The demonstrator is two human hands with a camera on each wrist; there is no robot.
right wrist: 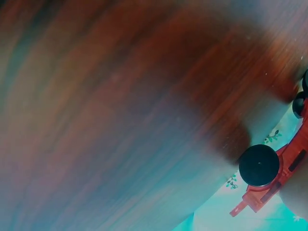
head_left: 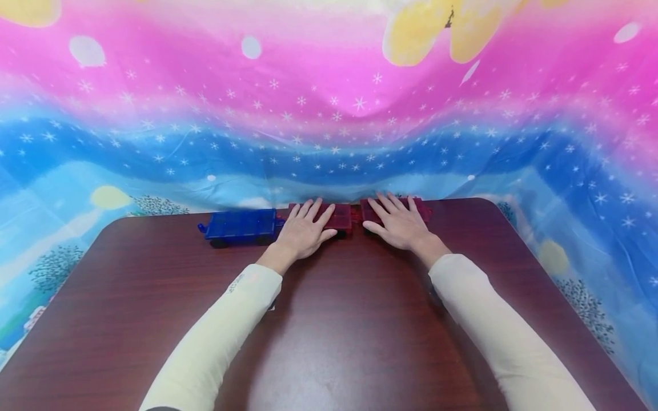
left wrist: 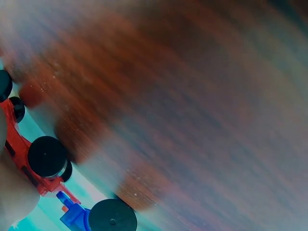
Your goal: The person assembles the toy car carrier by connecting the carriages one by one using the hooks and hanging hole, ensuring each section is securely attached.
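Three toy wagons with black wheels stand in a row along the far edge of the table. My left hand rests, fingers spread, on the middle one, a see-through red wagon. On the right end, another red wagon lies under my right hand, whose fingers are also spread and straight. A blue wagon with a hook at its outer end is at the left end, untouched. In the left wrist view the blue coupling meets the red wagon's end. The right wrist view shows the right wagon's red tongue sticking out.
The dark brown wooden table has rounded far corners. A pink and blue cloth with snowflakes hangs right behind the far edge and round both sides.
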